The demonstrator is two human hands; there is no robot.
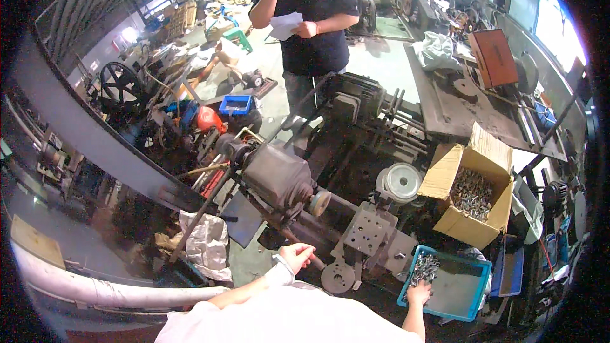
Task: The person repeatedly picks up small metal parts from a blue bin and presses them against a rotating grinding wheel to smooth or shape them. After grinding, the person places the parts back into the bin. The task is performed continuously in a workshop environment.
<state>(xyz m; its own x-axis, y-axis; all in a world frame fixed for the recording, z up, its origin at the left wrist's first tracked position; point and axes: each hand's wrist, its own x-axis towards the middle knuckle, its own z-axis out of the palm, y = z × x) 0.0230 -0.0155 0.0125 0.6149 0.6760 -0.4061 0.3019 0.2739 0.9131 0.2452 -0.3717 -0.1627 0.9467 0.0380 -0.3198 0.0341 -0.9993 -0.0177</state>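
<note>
Left hand [297, 256]: near the machine [367, 228]; grip curled (closed or not, I can't tell);
Right hand [419, 293]: at the parts [424, 268], tray's [459, 287] left side; grip too hidden to tell;
Box [467, 227]: beyond; more parts inside

Clearance about the blue tray [459, 289]: the right part lies bare and accessible from above; metal parts [424, 269] occupy the left. Beyond its far edge, the cardboard box [467, 232] obstructs passage. The round disc [338, 277] stands between left hand [297, 258] and right hand [419, 293].
</note>
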